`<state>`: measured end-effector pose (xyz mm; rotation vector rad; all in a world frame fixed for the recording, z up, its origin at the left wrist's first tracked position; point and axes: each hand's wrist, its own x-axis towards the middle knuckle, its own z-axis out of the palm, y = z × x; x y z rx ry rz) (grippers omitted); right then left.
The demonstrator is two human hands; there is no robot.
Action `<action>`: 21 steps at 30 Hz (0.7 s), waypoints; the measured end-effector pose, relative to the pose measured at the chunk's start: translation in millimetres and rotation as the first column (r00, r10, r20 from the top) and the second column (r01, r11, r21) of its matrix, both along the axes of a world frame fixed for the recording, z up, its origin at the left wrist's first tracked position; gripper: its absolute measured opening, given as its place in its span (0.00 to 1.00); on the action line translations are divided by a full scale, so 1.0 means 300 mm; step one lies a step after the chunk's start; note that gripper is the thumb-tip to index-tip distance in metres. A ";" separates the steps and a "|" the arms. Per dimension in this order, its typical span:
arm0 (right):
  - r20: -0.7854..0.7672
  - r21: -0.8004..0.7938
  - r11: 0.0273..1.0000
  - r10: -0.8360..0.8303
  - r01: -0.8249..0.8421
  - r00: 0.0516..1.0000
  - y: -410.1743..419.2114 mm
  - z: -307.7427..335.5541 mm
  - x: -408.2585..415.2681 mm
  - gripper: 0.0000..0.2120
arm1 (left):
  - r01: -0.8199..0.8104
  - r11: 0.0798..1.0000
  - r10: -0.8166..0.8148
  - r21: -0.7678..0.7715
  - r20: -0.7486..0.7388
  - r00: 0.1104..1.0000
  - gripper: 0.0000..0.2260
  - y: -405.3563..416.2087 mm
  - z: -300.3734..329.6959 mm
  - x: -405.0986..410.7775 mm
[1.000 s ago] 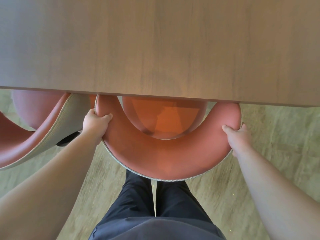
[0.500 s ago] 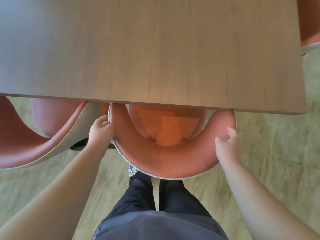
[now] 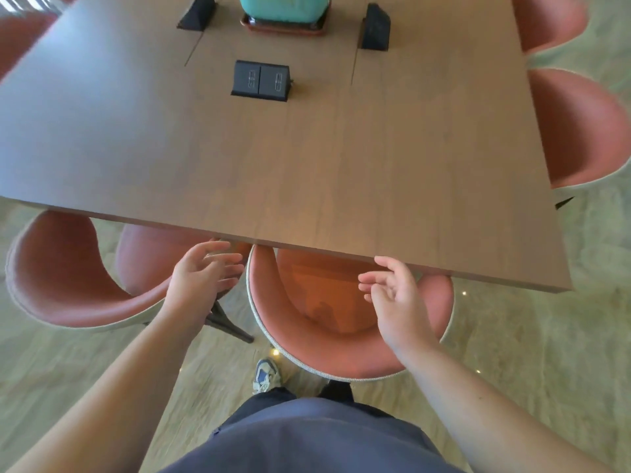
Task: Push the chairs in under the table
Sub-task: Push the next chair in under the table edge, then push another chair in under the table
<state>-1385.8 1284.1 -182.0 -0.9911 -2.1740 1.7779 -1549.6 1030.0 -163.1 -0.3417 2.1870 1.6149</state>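
Left hand (image 3: pixel 201 278) raised palm-up with fingers spread and empty, right hand (image 3: pixel 396 298) likewise loose and empty over the chair (image 3: pixel 341 349), both off it, chair seat tucked partly under the table (image 3: pixel 307 165) edge.

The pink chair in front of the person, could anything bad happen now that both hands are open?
Maybe two things. The left hand hovers in the narrow gap between the middle chair and the chair beside it, so fingers might get pinched if either chair shifts. The dark chair leg sticks out near the person's shoe, so stepping left could mean a trip.
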 end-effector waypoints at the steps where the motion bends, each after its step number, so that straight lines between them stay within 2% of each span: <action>1: -0.032 0.005 1.000 0.010 -0.010 0.999 -0.006 0.023 0.009 0.21 | 0.009 1.000 -0.008 0.013 -0.027 1.000 0.11 0.004 0.025 0.019; 7: -0.128 0.049 0.996 -0.065 0.072 0.990 -0.015 0.143 0.105 0.21 | 0.231 0.971 -0.219 0.064 -0.157 0.963 0.15 0.070 0.114 0.083; 11: -0.181 0.084 0.988 -0.111 0.127 0.977 -0.088 0.206 0.152 0.21 | 0.310 0.944 -0.280 0.113 -0.219 0.935 0.16 0.033 0.148 0.081; 16: -0.264 0.136 0.969 -0.164 0.205 0.951 -0.331 0.251 0.162 0.21 | 0.344 0.928 -0.296 0.147 -0.273 0.915 0.16 -0.183 0.198 0.062; 21: -0.279 0.128 0.972 -0.157 0.199 0.947 -0.685 0.256 0.105 0.19 | 0.317 0.938 -0.273 0.140 -0.264 0.925 0.12 -0.563 0.241 0.018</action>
